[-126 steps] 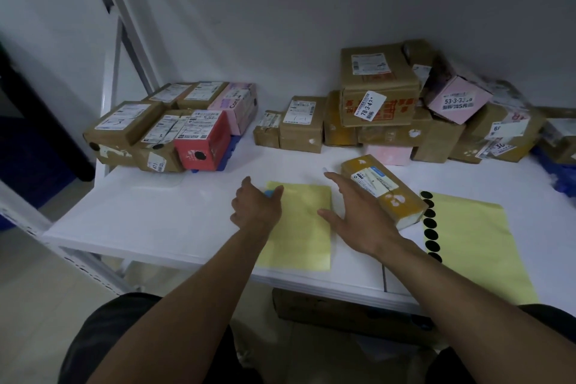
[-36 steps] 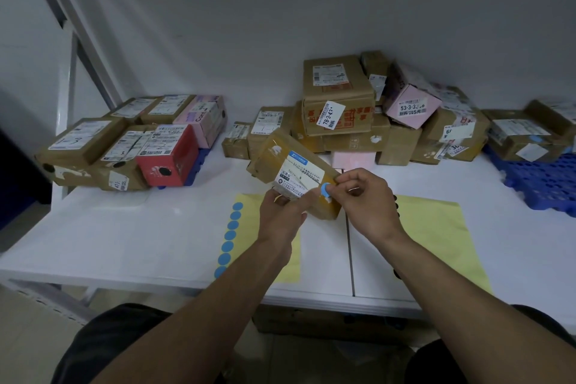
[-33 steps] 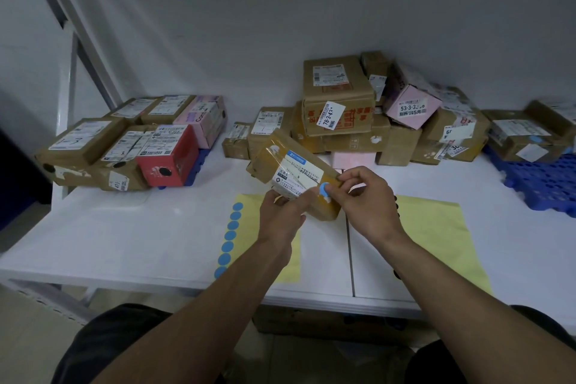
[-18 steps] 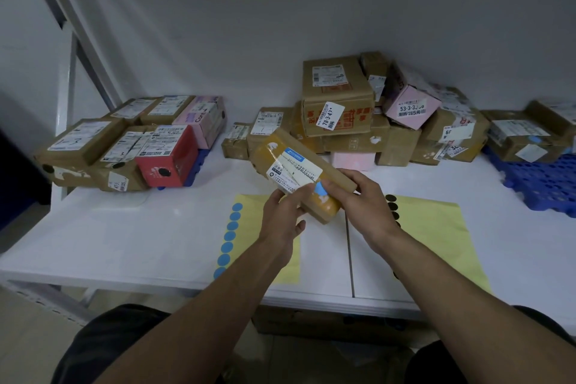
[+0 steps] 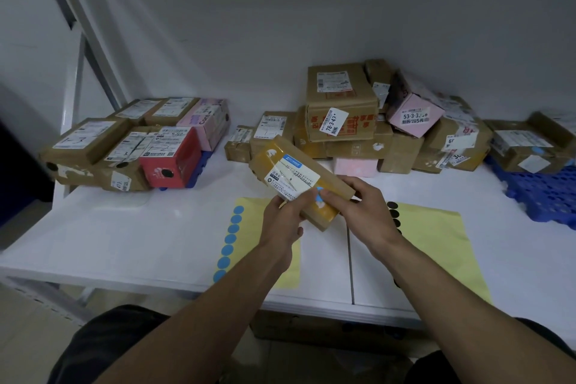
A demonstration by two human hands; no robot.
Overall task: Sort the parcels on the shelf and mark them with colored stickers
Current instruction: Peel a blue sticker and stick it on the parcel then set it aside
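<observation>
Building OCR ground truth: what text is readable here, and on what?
"78-3-4", last digit unclear: white tag on the big brown box.
"53-3-3", rest blurred, then "5元": white label on the right pink box.
"Cont": side of the left pink box.
Address label on the held parcel and all other shipping labels: too small to read.

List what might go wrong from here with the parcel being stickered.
1. The round blue sticker sits right beside the white printed shipping label on the tan oblong cardboard parcel; it may cover print.
2. The parcel is tilted in the air above the white shelf, held by the left hand and right hand at its near end; a loosened grip could drop it.
3. Fingertips hide part of the sticker, so an edge may be left unpressed.
</observation>
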